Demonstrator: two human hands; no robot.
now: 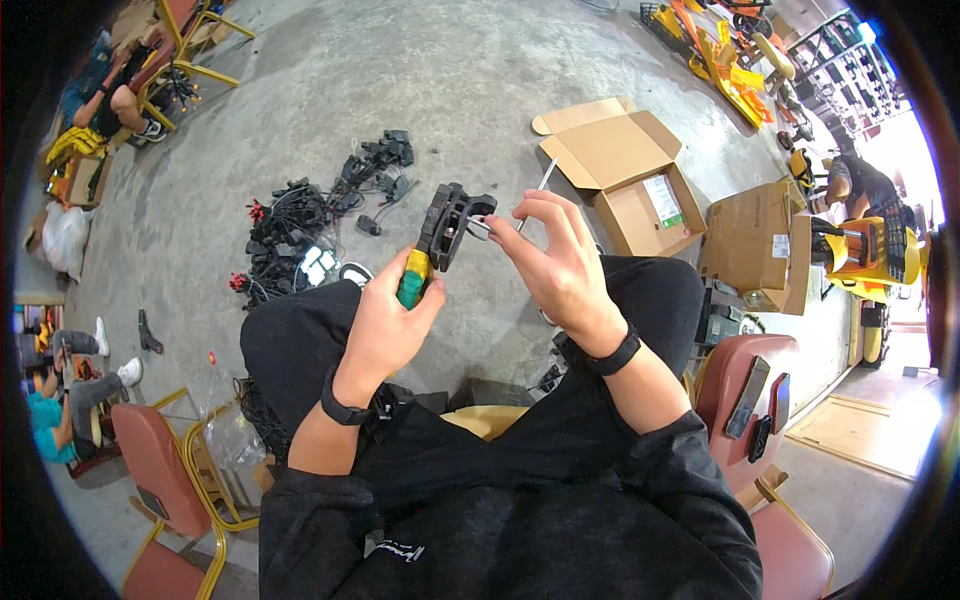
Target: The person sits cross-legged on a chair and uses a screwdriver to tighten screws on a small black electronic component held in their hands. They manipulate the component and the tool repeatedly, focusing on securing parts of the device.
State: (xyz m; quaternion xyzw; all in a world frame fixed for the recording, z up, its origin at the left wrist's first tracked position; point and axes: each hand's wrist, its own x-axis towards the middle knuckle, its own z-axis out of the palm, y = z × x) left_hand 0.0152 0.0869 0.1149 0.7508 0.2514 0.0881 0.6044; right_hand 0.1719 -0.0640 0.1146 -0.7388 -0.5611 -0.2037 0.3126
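My left hand is closed around a green and yellow handle. Directly above it is a black plastic part with a ribbed side and a curved, hook-like end; I cannot tell how the two are joined. My right hand pinches a thin silver metal rod. One end sticks up past the fingers, and silver metal also shows between the fingertips and the black part's open side. Beyond my left knee, a heap of black cabled parts with red tips lies on the concrete floor.
An opened cardboard box lies ahead to the right, beside a taller closed-sided carton. Red padded chairs stand at both sides; the right one carries phone-like devices. Other people sit at the left and right edges. A clear plastic bag lies low left.
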